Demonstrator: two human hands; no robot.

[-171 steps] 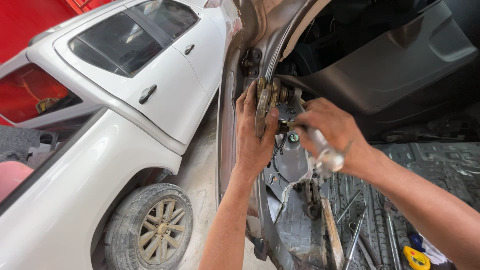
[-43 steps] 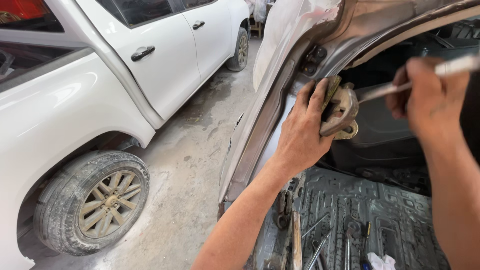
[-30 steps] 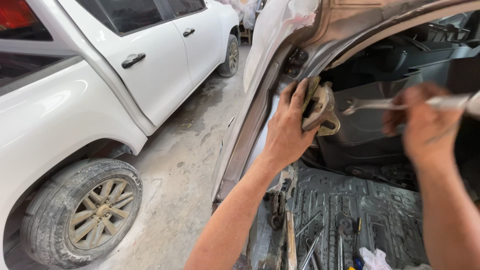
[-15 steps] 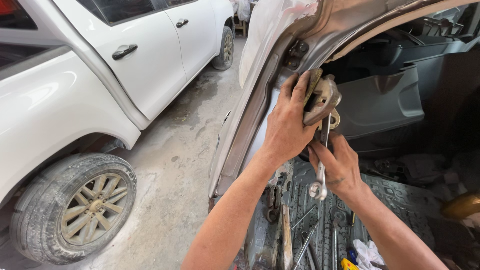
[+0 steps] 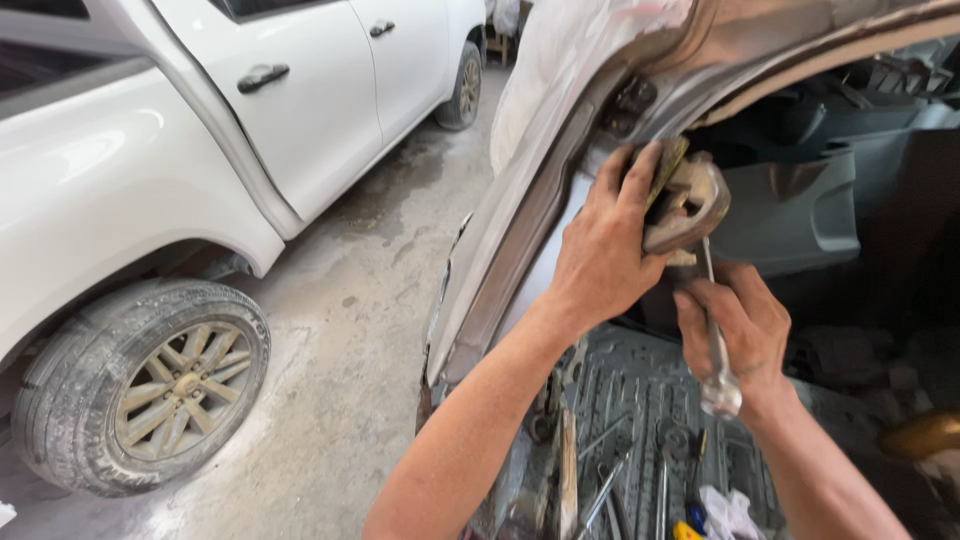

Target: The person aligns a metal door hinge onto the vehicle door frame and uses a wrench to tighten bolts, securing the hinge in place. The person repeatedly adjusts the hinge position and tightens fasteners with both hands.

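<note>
My left hand (image 5: 605, 250) presses a worn metal door hinge (image 5: 685, 205) against the bare pillar (image 5: 530, 230) of a stripped car body. My right hand (image 5: 745, 330) is just below it, closed around a screwdriver with a clear handle (image 5: 720, 385). The shaft points up into the underside of the hinge. The tip is hidden behind the hinge.
A white pickup (image 5: 200, 130) stands to the left, its rear wheel (image 5: 150, 385) close by on the concrete floor (image 5: 350, 330). Several wrenches and loose tools (image 5: 640, 480) lie on the car's floor below my hands. A grey interior panel (image 5: 800, 210) sits behind the hinge.
My right hand swung the screwdriver from a sideways hold at the right to upright under the hinge. My left hand stayed on the hinge. The view shifted slightly.
</note>
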